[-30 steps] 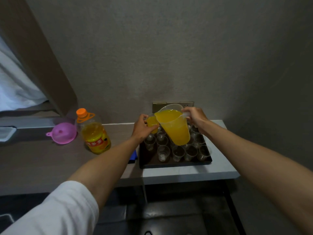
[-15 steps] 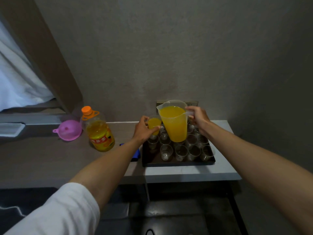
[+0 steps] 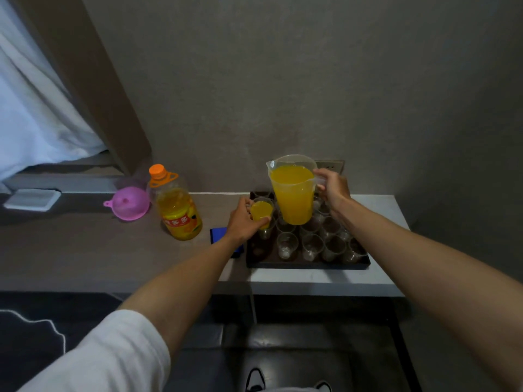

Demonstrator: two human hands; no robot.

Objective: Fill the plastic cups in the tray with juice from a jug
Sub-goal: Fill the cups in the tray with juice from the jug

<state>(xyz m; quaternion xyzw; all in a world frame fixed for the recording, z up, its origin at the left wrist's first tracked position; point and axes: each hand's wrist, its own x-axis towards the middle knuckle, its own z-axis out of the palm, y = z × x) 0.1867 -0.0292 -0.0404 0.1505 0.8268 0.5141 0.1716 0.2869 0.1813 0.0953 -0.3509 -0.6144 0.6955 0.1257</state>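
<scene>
Clear jug point(image 3: 293, 193) (right hand point(image 3: 334, 190) gripping) stands upright, spout pointing left.

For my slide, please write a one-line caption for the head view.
Left hand holds a filled cup while right hand holds the juice jug upright over the tray.

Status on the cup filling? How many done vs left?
Done: one cup holds juice, gripped by the left hand over the tray. In hand: the right hand holds the jug upright, not pouring. Left: every other cup visible in the tray looks empty; exact count unclear.
</scene>
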